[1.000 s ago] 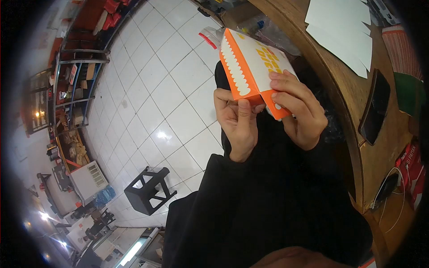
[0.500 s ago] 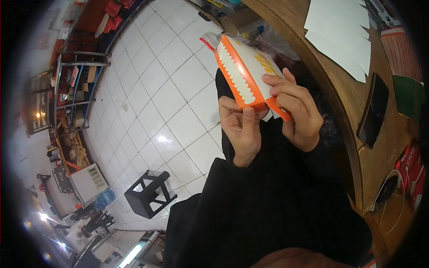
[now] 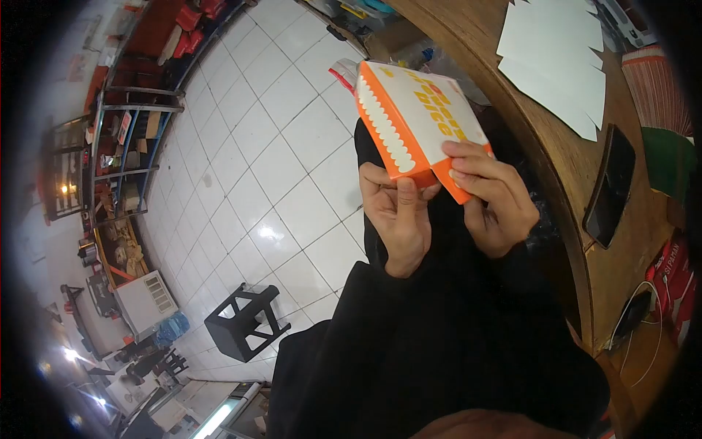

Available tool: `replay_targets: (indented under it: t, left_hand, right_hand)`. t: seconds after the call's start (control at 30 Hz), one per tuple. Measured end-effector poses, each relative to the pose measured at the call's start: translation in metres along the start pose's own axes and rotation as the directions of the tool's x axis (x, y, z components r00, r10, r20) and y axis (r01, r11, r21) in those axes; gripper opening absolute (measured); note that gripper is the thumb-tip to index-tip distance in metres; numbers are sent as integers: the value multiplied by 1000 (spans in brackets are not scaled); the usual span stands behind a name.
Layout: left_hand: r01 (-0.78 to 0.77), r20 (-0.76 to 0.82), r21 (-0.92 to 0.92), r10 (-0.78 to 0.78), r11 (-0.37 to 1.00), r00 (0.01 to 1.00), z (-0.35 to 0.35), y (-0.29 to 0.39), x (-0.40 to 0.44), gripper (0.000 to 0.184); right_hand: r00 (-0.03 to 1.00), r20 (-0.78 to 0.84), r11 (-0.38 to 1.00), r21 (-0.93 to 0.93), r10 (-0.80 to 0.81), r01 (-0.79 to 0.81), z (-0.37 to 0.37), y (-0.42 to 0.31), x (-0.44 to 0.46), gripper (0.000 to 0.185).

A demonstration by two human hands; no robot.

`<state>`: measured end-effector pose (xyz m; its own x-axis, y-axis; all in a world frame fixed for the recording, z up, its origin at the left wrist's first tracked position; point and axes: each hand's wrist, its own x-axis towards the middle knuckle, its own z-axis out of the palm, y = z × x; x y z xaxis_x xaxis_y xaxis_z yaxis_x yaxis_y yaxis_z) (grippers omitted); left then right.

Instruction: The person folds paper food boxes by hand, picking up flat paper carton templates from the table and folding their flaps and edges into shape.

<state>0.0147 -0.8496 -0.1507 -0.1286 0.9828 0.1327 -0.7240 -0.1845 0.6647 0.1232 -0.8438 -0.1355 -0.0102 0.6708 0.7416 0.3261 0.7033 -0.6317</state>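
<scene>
An orange and white paper box point(image 3: 428, 110) with yellow lettering is held tilted above my lap. My left hand point(image 3: 398, 219) pinches its near lower corner, thumb on the orange side with the white scalloped band. On the right, my right hand point(image 3: 497, 194) grips the orange flap at the box's near end, fingers on the printed face and thumb below. The box's far end and underside are hidden from me.
To the right a wooden table point(image 3: 541, 146) bears white cut sheets point(image 3: 552, 66), a black phone point(image 3: 610, 186) and a stack of red-striped card pieces point(image 3: 658, 88). A black stool point(image 3: 245, 322) stands on the white tiled floor point(image 3: 292, 161). Shelves point(image 3: 131, 146) line the far left.
The box's printed face has turned more toward me, showing more of the lettering. My right hand has shifted slightly right with the flap, while my left hand keeps its pinch.
</scene>
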Motion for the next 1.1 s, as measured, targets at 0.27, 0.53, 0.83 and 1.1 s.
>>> replay_targets:
  t: [0.27,0.53,0.83,1.1]
  left_hand:
    - [-27,-14,-45,27,999,1000,6,-1,-5,16]
    - [44,-68,-35,-47,998,997,4,-7,-4,16]
    - [13,-19,-7,-13,1000,1000,4,-16,8,16]
    - [57,-69,82,-52,995,996,-3,-36,14,19]
  right_hand:
    - [990,-127,993,-95,54,-66,11,-9,3,11]
    - [993,-19,980,-159,118,-119,7,-3,9,15]
    - [987,-158,997,-69,35,-46,9,22,4,22]
    - [975,-166,987,-42,145,-154,7,47,-2,19]
